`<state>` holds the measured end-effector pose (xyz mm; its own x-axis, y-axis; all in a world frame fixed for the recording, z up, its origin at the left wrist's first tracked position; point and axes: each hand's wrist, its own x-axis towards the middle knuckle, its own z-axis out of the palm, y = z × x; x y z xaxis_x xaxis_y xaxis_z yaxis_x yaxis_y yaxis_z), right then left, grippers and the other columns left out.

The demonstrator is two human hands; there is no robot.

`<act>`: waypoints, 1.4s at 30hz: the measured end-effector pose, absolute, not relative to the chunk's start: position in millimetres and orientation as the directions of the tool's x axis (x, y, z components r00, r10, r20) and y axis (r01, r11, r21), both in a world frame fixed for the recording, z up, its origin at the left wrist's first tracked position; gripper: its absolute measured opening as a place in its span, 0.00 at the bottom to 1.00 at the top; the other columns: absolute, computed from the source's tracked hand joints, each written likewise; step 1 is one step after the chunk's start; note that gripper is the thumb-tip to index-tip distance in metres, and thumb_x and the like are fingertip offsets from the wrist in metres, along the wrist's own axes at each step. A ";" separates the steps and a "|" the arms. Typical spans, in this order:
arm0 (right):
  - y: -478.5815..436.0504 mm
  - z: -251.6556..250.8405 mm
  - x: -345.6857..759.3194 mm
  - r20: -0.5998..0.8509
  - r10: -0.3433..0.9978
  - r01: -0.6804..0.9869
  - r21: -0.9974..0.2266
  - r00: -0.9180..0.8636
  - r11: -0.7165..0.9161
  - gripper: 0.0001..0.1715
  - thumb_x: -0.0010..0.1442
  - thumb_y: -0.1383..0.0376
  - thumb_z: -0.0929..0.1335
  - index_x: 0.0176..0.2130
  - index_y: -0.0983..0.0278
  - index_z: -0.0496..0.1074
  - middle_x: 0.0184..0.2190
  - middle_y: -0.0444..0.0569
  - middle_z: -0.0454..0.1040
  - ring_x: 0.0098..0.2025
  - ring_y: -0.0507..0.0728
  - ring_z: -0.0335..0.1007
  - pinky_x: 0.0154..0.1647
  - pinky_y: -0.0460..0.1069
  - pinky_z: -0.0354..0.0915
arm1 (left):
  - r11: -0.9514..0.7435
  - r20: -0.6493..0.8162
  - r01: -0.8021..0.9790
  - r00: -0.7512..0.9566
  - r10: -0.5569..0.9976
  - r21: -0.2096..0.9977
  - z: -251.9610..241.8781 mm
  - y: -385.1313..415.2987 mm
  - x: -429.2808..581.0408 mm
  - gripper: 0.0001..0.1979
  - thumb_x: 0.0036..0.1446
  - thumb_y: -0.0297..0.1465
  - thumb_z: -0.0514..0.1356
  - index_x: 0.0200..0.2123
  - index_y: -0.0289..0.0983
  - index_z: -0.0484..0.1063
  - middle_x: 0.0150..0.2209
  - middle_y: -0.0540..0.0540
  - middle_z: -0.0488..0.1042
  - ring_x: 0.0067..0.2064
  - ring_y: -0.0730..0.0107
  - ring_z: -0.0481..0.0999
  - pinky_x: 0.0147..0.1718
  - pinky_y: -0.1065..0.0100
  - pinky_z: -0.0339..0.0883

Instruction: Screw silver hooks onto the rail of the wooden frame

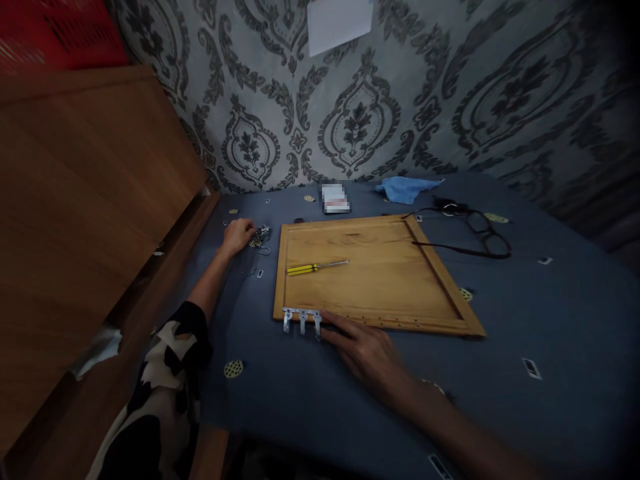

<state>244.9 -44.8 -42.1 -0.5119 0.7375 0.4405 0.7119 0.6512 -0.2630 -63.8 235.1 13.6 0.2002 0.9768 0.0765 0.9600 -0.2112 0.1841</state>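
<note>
A framed wooden board (360,287) lies flat, with a yellow-handled screwdriver (316,268) resting on it. Along its near edge, at the left end, several silver metal hooks (303,321) sit side by side, their curved ends hanging over the edge. My right hand (367,350) has its fingers stretched out, the fingertips touching the rightmost hook. Left of the board, my left hand (239,235) reaches to a small pile of metal hardware (262,233), its fingers drawn together at the pile. What they pinch, if anything, is hidden.
A blue patterned cloth (300,407) covers the surface. Eyeglasses (485,233) lie right of the board. Behind it are a blue rag (405,189) and a blurred-out small pack (335,199). A wooden cabinet (90,187) stands on the left, and a patterned curtain or wall (360,127) rises behind.
</note>
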 end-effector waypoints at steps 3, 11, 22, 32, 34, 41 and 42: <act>-44.7 -41.5 244.2 0.460 0.727 0.701 -0.268 -0.510 0.661 0.28 0.61 0.80 0.67 0.52 0.57 0.81 0.59 0.50 0.80 0.51 0.59 0.84 0.47 0.52 0.81 | -0.192 0.062 0.961 0.183 0.981 0.197 13.6 239.9 -62.5 0.18 0.69 0.39 0.63 0.56 0.35 0.73 0.55 0.40 0.76 0.53 0.58 0.78 0.52 0.51 0.77; -44.4 -46.7 245.6 0.444 0.743 0.700 -0.297 -0.501 0.650 0.32 0.61 0.80 0.67 0.55 0.53 0.80 0.61 0.49 0.78 0.52 0.60 0.83 0.47 0.53 0.82 | -0.105 0.049 0.968 0.096 0.994 0.228 12.0 247.3 -57.8 0.18 0.69 0.39 0.63 0.57 0.35 0.73 0.55 0.40 0.76 0.52 0.59 0.79 0.50 0.53 0.78; -43.8 -41.7 243.9 0.473 0.721 0.695 -0.271 -0.507 0.666 0.28 0.61 0.80 0.66 0.52 0.57 0.81 0.59 0.52 0.80 0.50 0.60 0.84 0.45 0.53 0.82 | -0.113 0.113 0.983 0.097 0.989 0.143 11.4 234.6 -50.3 0.16 0.69 0.39 0.63 0.55 0.37 0.74 0.54 0.41 0.76 0.54 0.59 0.78 0.52 0.53 0.77; -44.9 -42.9 245.2 0.458 0.731 0.710 -0.260 -0.506 0.655 0.29 0.61 0.80 0.67 0.53 0.57 0.81 0.59 0.51 0.80 0.49 0.59 0.84 0.44 0.52 0.81 | -0.212 0.155 0.976 0.202 0.967 0.048 23.4 240.4 -52.7 0.13 0.72 0.34 0.56 0.54 0.42 0.76 0.53 0.41 0.78 0.57 0.57 0.77 0.55 0.57 0.70; -44.6 -44.1 245.7 0.467 0.720 0.703 -0.252 -0.514 0.665 0.28 0.61 0.80 0.67 0.53 0.58 0.81 0.59 0.52 0.80 0.50 0.60 0.84 0.44 0.52 0.81 | -0.279 0.137 0.960 0.274 0.952 0.020 25.5 247.2 -48.7 0.14 0.72 0.32 0.56 0.56 0.44 0.76 0.55 0.41 0.77 0.59 0.57 0.75 0.57 0.57 0.69; -44.6 -41.7 244.7 0.426 0.742 0.722 -0.249 -0.517 0.646 0.30 0.61 0.80 0.66 0.55 0.56 0.80 0.60 0.51 0.79 0.50 0.59 0.84 0.44 0.52 0.82 | -0.429 -0.014 0.901 0.429 0.903 -0.064 30.3 269.2 -36.6 0.17 0.69 0.38 0.63 0.56 0.37 0.74 0.57 0.40 0.75 0.56 0.57 0.77 0.55 0.50 0.75; -44.8 -40.8 244.4 0.420 0.744 0.725 -0.244 -0.520 0.644 0.31 0.61 0.80 0.66 0.55 0.56 0.80 0.60 0.51 0.79 0.49 0.59 0.84 0.43 0.52 0.82 | -0.436 -0.030 0.897 0.435 0.900 -0.070 31.4 270.9 -36.7 0.17 0.69 0.38 0.63 0.56 0.37 0.74 0.57 0.40 0.75 0.56 0.57 0.77 0.55 0.51 0.76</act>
